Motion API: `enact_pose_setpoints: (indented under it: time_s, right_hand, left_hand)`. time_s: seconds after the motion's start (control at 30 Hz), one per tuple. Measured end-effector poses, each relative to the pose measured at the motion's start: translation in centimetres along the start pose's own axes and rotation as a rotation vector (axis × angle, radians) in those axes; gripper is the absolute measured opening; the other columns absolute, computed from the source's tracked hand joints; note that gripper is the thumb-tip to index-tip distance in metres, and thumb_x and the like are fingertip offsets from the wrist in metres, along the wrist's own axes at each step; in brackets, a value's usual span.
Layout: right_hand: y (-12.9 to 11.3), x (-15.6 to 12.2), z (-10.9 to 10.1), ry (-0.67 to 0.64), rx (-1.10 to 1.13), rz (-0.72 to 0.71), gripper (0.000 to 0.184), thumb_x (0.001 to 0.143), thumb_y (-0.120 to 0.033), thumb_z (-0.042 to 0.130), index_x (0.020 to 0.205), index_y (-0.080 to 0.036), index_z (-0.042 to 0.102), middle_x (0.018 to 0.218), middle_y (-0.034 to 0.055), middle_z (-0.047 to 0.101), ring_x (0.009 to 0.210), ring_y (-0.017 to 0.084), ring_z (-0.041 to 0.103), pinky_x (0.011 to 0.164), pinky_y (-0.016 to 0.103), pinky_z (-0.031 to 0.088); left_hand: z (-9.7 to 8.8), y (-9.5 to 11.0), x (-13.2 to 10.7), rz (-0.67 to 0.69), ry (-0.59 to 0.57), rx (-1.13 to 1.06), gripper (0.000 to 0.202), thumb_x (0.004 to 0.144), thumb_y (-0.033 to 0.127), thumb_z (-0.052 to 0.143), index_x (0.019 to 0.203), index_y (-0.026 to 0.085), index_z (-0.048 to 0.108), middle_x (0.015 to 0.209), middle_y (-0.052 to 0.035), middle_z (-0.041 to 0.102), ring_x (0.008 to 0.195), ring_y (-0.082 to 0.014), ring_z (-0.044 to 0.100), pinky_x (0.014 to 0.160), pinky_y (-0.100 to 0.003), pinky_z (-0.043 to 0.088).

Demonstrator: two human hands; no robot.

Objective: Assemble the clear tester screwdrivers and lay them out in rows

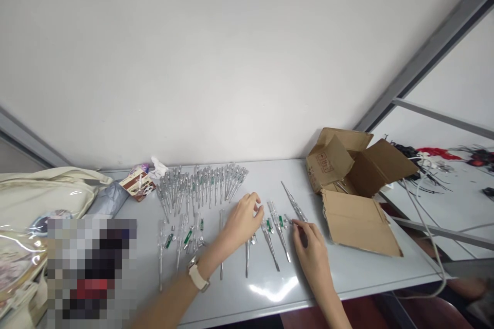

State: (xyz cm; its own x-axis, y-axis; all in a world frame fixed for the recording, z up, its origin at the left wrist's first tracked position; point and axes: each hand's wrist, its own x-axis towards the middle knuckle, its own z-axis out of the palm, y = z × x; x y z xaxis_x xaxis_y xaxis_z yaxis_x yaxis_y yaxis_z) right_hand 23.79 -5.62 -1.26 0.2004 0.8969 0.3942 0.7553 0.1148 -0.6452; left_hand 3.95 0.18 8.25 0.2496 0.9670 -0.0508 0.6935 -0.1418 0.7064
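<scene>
My left hand (244, 217) is curled above the middle of the table, thumb and fingertips drawn in; anything between them is too small to tell. Beneath and beside it lie several screwdrivers with clear plastic handles and metal blades, one screwdriver (281, 234) between my hands. Small green pieces (281, 221) and tiny metal parts rest next to the handles. My right hand (313, 253) has thumb and index finger pinched at the tabletop, beside small silver parts (286, 218); what they grip is not clear. Just beyond the right fingers lies a slanted screwdriver (293, 201).
A dense row of clear-handled screwdrivers (200, 185) lies at the back left. An opened cardboard box (351, 216) stands right, its flap spread over the table. Far left are a cream bag (34, 205), a brown-and-white packet (138, 185) and crumpled tissue (158, 168). A pale cable (428, 236) hangs at right.
</scene>
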Motion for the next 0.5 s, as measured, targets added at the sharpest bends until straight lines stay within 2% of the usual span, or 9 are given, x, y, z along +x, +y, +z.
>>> enact_pose_setpoints:
  time_s: [0.17,0.33,0.5]
  right_hand:
    - [0.2,0.6,0.2,-0.039,-0.007,-0.027,0.039,0.096,-0.047,0.041,0.103,-0.018,0.067,0.087,0.0082,0.060,0.080,0.023,0.059,0.078,0.039,0.048]
    - [-0.8,1.3,-0.5,-0.039,-0.012,-0.040,0.036,0.096,-0.041,0.041,0.105,-0.018,0.067,0.091,0.0082,0.061,0.079,0.022,0.059,0.077,0.037,0.047]
    - [-2.8,4.7,-0.5,-0.030,0.035,-0.101,0.029,0.096,-0.034,0.040,0.102,-0.018,0.064,0.092,0.0089,0.062,0.078,0.021,0.060,0.075,0.034,0.047]
  left_hand:
    - [-2.8,-2.3,-2.5,0.019,0.006,-0.060,0.021,0.093,0.032,0.041,0.094,0.023,0.060,0.095,-0.0013,0.064,0.069,-0.0142,0.057,0.068,-0.028,0.043]
    - [-5.5,-5.0,-4.9,-0.030,0.072,-0.091,0.026,0.093,0.035,0.038,0.091,0.025,0.062,0.088,0.0005,0.063,0.063,-0.0141,0.053,0.063,-0.028,0.043]
    - [-7.1,-7.4,-5.0,-0.028,0.168,-0.075,0.026,0.092,0.035,0.038,0.089,0.025,0.062,0.082,0.0009,0.061,0.060,-0.0142,0.048,0.064,-0.028,0.042]
